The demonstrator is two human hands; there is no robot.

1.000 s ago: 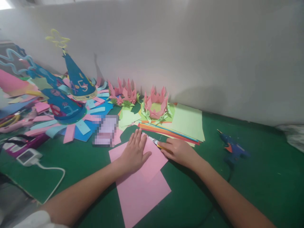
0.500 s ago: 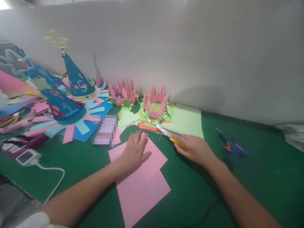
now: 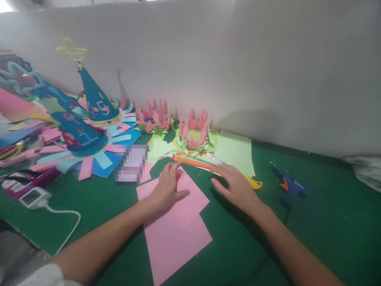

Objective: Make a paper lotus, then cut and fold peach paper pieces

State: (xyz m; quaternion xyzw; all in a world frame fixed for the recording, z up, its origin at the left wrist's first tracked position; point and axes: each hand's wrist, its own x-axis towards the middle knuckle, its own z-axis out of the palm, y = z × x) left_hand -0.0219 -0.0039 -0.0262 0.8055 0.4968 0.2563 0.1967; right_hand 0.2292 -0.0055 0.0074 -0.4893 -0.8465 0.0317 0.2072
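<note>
My left hand [image 3: 167, 186] rests on a sheet of pink paper [image 3: 193, 194], its thumb spread and its fingers over the far corner. A second pink sheet [image 3: 178, 250] lies partly beneath that one, nearer to me. My right hand [image 3: 235, 186] is empty, with fingers apart, just right of the papers. Behind it lies a yellow utility knife [image 3: 253, 183] with a silver blade; the hand hides its middle part. The blade lies by several coloured paper sheets [image 3: 190, 159] at the back.
Two pink and green paper crowns [image 3: 195, 129] stand near the wall. Blue cone hats [image 3: 97, 95] with paper strips fill the left side. A phone [image 3: 132, 165], blurred out, lies left of the papers. A blue glue gun [image 3: 290, 182] lies at right; a white cable [image 3: 77, 218] curves at left.
My right hand has let go of the utility knife, which now lies on the table, and has moved slightly left and nearer. My left hand stays on the pink paper, its fingers drawn together slightly.
</note>
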